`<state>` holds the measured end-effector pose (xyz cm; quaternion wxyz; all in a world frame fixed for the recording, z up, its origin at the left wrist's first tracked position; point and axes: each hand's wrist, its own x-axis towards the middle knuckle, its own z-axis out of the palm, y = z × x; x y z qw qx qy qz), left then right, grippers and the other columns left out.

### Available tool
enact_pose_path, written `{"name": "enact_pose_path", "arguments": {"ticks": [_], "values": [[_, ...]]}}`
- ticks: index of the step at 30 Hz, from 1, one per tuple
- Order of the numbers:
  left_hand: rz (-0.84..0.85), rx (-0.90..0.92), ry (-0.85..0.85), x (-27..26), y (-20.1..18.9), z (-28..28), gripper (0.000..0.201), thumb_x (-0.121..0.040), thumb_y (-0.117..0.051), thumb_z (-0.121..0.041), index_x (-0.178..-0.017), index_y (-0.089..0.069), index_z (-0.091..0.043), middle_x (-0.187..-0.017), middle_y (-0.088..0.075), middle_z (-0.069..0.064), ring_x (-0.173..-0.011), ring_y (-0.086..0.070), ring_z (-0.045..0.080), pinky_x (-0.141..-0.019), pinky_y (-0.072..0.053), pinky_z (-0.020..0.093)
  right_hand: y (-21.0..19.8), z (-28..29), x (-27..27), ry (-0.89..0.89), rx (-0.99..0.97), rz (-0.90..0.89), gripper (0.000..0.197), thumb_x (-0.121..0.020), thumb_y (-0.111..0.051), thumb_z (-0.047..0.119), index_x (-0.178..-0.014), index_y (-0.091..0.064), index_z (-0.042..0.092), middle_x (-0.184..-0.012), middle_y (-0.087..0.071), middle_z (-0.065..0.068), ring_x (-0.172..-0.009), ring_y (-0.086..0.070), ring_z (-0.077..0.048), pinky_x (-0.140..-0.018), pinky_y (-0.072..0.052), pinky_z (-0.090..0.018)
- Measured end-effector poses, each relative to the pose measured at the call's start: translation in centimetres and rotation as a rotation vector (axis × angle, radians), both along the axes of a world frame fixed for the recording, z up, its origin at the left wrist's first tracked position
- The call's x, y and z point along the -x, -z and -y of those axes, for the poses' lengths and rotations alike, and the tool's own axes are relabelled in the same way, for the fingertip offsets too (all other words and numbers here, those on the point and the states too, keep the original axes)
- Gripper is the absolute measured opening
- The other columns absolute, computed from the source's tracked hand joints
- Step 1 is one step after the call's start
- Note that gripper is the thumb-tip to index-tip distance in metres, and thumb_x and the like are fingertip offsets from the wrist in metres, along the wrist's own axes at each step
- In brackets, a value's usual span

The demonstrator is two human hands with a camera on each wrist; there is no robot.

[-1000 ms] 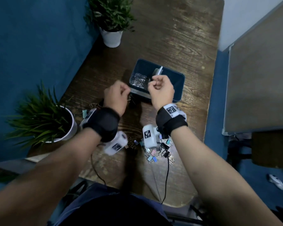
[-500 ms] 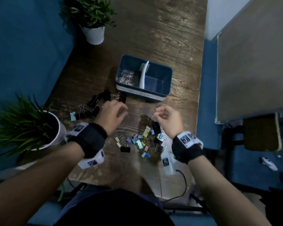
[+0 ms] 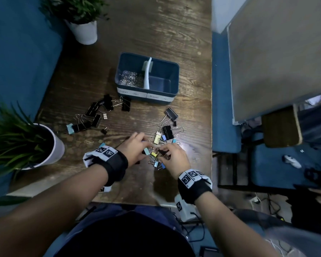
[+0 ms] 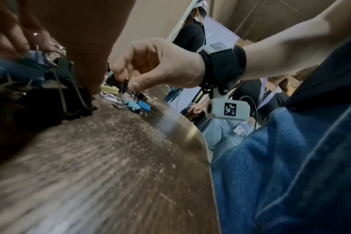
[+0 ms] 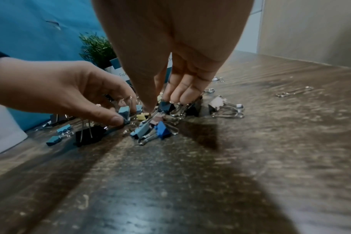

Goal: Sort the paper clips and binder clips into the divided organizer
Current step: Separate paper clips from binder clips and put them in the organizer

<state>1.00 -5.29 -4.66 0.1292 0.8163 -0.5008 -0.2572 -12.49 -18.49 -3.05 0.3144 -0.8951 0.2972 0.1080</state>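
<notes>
Both hands work in the pile of small binder clips [image 3: 157, 145] near the bench's [image 3: 174, 34] front edge. The left hand [image 3: 135, 148] pinches a light blue clip [image 5: 124, 110]; the right hand [image 3: 174, 157] pinches clip handles [image 5: 178, 109]. The organizer [image 3: 163, 71], mid-bench, holds paper clips [image 3: 131, 80] in its left compartment.

Blue two-compartment organizer [image 3: 167, 91] upright on table; silver paper clips [image 3: 131, 79] heaped in left compartment; coloured and black binder clips [image 3: 164, 136] scattered in front.
</notes>
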Motion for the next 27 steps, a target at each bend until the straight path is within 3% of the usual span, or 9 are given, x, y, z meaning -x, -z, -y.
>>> {"name": "enact_pose_path", "arguments": {"ticks": [5, 10, 14, 18, 23, 27], "values": [[-0.049, 0.118, -0.258, -2.6, -0.1, -0.5, 0.023, -0.083, -0.065, -0.018, -0.103, -0.061, -0.008, -0.11, -0.053, 0.009, -0.107, -0.047, 0.026, -0.095, -0.04, 0.036, 0.4, 0.0, -0.5, -0.011, -0.002, 0.012, 0.026, -0.083, -0.071, 0.022, -0.107, -0.062, 0.023, -0.114, -0.059, 0.004, -0.108, -0.054, -0.016, -0.095, -0.047, -0.036], [0.024, 0.039, -0.486, -5.8, -1.0, -1.5, 0.047, -0.086, -0.063, -0.025, -0.128, -0.051, -0.007, -0.125, -0.048, 0.01, -0.122, -0.039, 0.027, -0.105, -0.036, 0.04, 0.4, -0.2, -1.6, -0.126, 0.066, -0.024, 0.032, -0.085, -0.069, 0.027, -0.115, -0.061, 0.019, -0.114, -0.058, 0.0, -0.111, -0.05, -0.02, -0.096, -0.043, -0.038], [0.079, 0.101, -0.48, -5.4, -1.9, -2.4, 0.051, -0.085, -0.064, -0.02, -0.132, -0.047, -0.012, -0.126, -0.046, 0.008, -0.122, -0.037, 0.025, -0.102, -0.038, 0.039, 0.2, -1.2, -2.6, -0.201, 0.069, 0.003, 0.034, -0.087, -0.067, 0.021, -0.119, -0.058, 0.013, -0.117, -0.06, -0.004, -0.114, -0.051, -0.023, -0.098, -0.043, -0.038], [0.001, 0.138, -0.361, -3.0, -0.9, -4.0, 0.023, -0.083, -0.066, -0.013, -0.105, -0.062, -0.012, -0.104, -0.051, 0.003, -0.103, -0.047, 0.021, -0.091, -0.046, 0.041, -0.2, -3.1, -3.6, -0.203, 0.057, -0.002, 0.04, -0.083, -0.071, 0.013, -0.12, -0.056, 0.009, -0.118, -0.06, -0.007, -0.109, -0.056, -0.024, -0.095, -0.046, -0.036], [-0.051, -0.033, -0.331, -0.7, 0.6, -5.3, 0.038, -0.082, -0.069, -0.019, -0.117, -0.06, -0.007, -0.113, -0.056, 0.011, -0.111, -0.051, 0.028, -0.094, -0.04, 0.035, 0.1, -4.7, -4.7, -0.138, 0.042, 0.016, 0.04, -0.079, -0.07, 0.002, -0.116, -0.058, 0.01, -0.114, -0.065, -0.009, -0.103, -0.062, -0.028, -0.09, -0.051, -0.04], [0.003, -0.13, -0.407, -0.4, 0.1, -4.1, 0.038, -0.086, -0.063, -0.028, -0.12, -0.057, -0.011, -0.117, -0.054, 0.009, -0.116, -0.049, 0.027, -0.094, -0.044, 0.039, -0.1, -5.5, -5.8, -0.193, 0.083, -0.048, 0.034, -0.083, -0.054, -0.009, -0.111, -0.058, 0.011, -0.11, -0.065, -0.012, -0.097, -0.064, -0.032, -0.081, -0.054, -0.043]]}}
